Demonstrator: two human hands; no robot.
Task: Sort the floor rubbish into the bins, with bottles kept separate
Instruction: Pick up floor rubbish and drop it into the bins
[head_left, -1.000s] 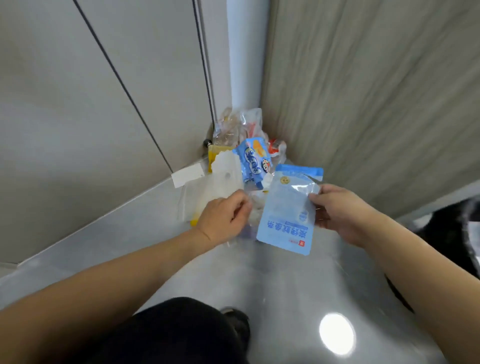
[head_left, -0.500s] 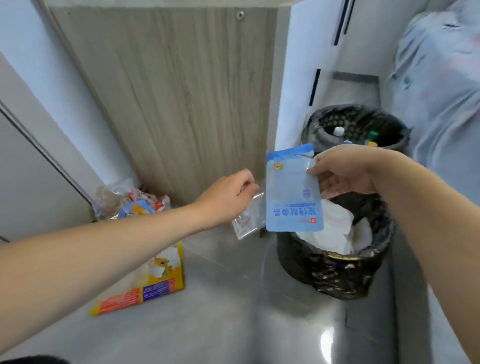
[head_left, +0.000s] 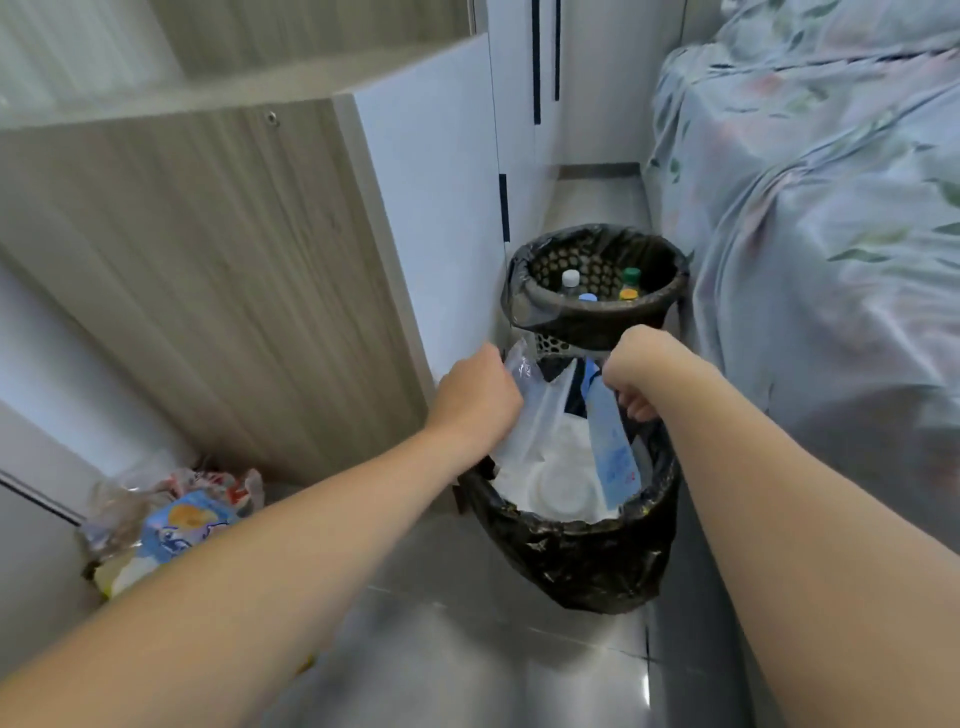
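Note:
Over the near black-bagged bin (head_left: 582, 561), my left hand (head_left: 478, 395) grips a clear plastic wrapper (head_left: 530, 415). My right hand (head_left: 639, 369) pinches the top of a blue pouch (head_left: 610, 447) that hangs down into the same bin. White crumpled waste and a round white lid lie inside it. Behind stands a second black bin (head_left: 597, 322) holding several capped bottles (head_left: 570, 280). A heap of wrappers (head_left: 171, 514) lies on the floor at the left, by the corner.
A wood-grain cabinet (head_left: 218, 270) with a white side panel stands left of the bins. A bed under a pale floral sheet (head_left: 821, 218) fills the right. Glossy grey floor tiles (head_left: 493, 649) run between them.
Both hands have carried the wrapper and the blue pouch from the corner heap to the near bin. The pouch now hangs edge-on, down into the bin.

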